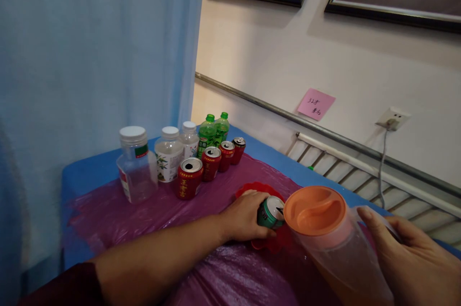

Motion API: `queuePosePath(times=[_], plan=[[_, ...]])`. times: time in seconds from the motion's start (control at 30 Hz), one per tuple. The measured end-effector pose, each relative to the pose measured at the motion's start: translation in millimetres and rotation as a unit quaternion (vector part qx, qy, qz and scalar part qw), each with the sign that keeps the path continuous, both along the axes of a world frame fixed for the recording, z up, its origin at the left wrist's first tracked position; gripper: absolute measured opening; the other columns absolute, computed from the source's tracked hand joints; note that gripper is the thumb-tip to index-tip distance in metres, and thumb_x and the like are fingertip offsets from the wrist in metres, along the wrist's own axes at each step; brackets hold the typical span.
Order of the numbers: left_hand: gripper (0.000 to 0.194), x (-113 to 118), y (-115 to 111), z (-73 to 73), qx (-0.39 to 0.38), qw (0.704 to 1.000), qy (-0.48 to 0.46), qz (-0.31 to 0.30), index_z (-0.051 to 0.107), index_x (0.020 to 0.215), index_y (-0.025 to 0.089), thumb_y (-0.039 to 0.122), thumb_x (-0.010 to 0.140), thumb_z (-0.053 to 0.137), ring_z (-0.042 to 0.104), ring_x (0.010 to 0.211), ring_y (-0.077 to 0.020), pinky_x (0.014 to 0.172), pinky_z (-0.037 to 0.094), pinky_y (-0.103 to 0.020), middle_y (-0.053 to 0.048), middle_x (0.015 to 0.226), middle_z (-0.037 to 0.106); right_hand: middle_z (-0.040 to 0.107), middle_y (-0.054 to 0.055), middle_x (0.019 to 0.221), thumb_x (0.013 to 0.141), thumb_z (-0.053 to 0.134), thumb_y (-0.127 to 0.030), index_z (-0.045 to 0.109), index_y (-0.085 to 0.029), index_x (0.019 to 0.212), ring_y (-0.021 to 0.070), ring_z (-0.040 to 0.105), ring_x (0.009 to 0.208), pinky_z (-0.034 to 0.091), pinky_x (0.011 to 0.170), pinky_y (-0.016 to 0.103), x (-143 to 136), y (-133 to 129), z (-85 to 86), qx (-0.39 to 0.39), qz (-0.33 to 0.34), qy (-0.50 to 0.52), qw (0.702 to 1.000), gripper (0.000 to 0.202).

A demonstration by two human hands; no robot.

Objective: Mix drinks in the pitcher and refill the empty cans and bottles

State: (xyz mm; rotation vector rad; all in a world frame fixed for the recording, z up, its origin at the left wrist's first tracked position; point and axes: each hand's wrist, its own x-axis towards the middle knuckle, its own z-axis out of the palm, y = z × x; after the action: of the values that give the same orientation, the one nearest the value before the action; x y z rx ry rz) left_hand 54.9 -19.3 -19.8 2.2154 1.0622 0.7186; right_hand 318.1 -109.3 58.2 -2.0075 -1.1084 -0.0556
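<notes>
My left hand (248,217) is wrapped round a green drink can (268,214), its opened silver top tilted toward the right. Under the can lies a red scalloped plate (268,243), partly covered by the hand. My right hand (406,248) grips the handle of a clear plastic pitcher (345,263) with an orange lid (315,212). Tipped to the left, the pitcher has its lid edge close beside the can's opening. Some liquid seems to show low in the pitcher. Whether any is flowing into the can I cannot tell.
Red cans (190,178) stand in a slanting row beyond my left arm. Behind them are white-capped clear jars (137,166) and green bottles (207,135). Purple plastic sheeting (216,272) covers the blue table (86,166). A blue curtain (101,56) hangs left; a radiator (334,171) lines the wall.
</notes>
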Motion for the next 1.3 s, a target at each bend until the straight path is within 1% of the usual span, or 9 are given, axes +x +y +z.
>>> queuePosePath(times=[0.13, 0.37, 0.53, 0.7, 0.87, 1.07, 1.3], plan=[[0.067, -0.6, -0.3, -0.9, 0.005, 1.0, -0.003, -0.004, 0.064, 0.119, 0.024, 0.046, 0.061, 0.088, 0.062, 0.105, -0.0291, 0.092, 0.047, -0.037, -0.004, 0.113, 0.07, 0.071, -0.002, 0.07, 0.077, 0.06, -0.076, 0.072, -0.026, 0.076, 0.0245, 0.063, 0.074, 0.039, 0.058, 0.029, 1.7, 0.1, -0.9, 0.006, 0.01, -0.015, 1.0, 0.052], [0.067, -1.0, -0.2, -1.6, 0.003, 1.0, -0.007, -0.005, 0.065, 0.12, 0.025, 0.045, 0.061, 0.089, 0.062, 0.104, -0.0291, 0.09, 0.047, -0.036, -0.003, 0.113, 0.07, 0.069, -0.001, 0.067, 0.076, 0.06, -0.077, 0.072, -0.025, 0.075, 0.023, 0.062, 0.07, 0.037, 0.055, 0.029, -2.9, -2.5, 3.7, -0.002, -0.003, -0.002, 1.0, 0.053], [0.067, -0.5, 0.4, -2.1, 0.003, 1.0, -0.015, -0.009, 0.065, 0.12, 0.026, 0.044, 0.06, 0.089, 0.062, 0.104, -0.0289, 0.091, 0.047, -0.037, -0.003, 0.113, 0.07, 0.07, -0.001, 0.071, 0.078, 0.059, -0.077, 0.072, -0.025, 0.077, 0.022, 0.061, 0.068, 0.038, 0.055, 0.029, -0.2, -3.2, 0.5, 0.008, 0.009, -0.015, 1.0, 0.054], [0.068, 0.3, 0.4, -1.8, -0.001, 1.0, -0.005, -0.004, 0.065, 0.119, 0.024, 0.045, 0.06, 0.089, 0.062, 0.105, -0.0297, 0.091, 0.047, -0.038, -0.004, 0.113, 0.07, 0.07, -0.002, 0.07, 0.077, 0.059, -0.079, 0.073, -0.025, 0.078, 0.0208, 0.059, 0.066, 0.037, 0.055, 0.029, 1.7, -1.7, -1.2, 0.009, 0.008, -0.023, 1.0, 0.055], [0.065, -0.1, -0.4, -0.1, -0.005, 1.0, -0.003, -0.003, 0.065, 0.118, 0.025, 0.045, 0.06, 0.088, 0.063, 0.104, -0.03, 0.089, 0.047, -0.037, -0.004, 0.113, 0.07, 0.069, -0.001, 0.067, 0.075, 0.059, -0.079, 0.072, -0.026, 0.075, 0.0225, 0.061, 0.068, 0.038, 0.055, 0.029, 3.2, -0.8, -1.0, -0.002, 0.001, -0.022, 1.0, 0.055], [0.066, -0.6, -0.6, -0.1, -0.002, 1.0, -0.004, -0.001, 0.065, 0.117, 0.024, 0.045, 0.06, 0.089, 0.063, 0.104, -0.0294, 0.089, 0.047, -0.036, -0.004, 0.113, 0.07, 0.071, -0.002, 0.069, 0.076, 0.062, -0.075, 0.074, -0.026, 0.078, 0.0243, 0.065, 0.074, 0.042, 0.06, 0.029, 0.3, -1.4, 1.1, -0.006, 0.003, 0.005, 1.0, 0.05], [0.066, 0.0, 0.1, -2.7, 0.007, 1.0, -0.004, -0.001, 0.065, 0.117, 0.024, 0.046, 0.06, 0.089, 0.063, 0.102, -0.0287, 0.089, 0.048, -0.036, -0.004, 0.111, 0.07, 0.07, -0.001, 0.068, 0.077, 0.059, -0.077, 0.073, -0.025, 0.077, 0.0232, 0.062, 0.069, 0.04, 0.056, 0.029, -0.9, -2.6, 1.7, 0.006, 0.007, -0.009, 1.0, 0.054]])
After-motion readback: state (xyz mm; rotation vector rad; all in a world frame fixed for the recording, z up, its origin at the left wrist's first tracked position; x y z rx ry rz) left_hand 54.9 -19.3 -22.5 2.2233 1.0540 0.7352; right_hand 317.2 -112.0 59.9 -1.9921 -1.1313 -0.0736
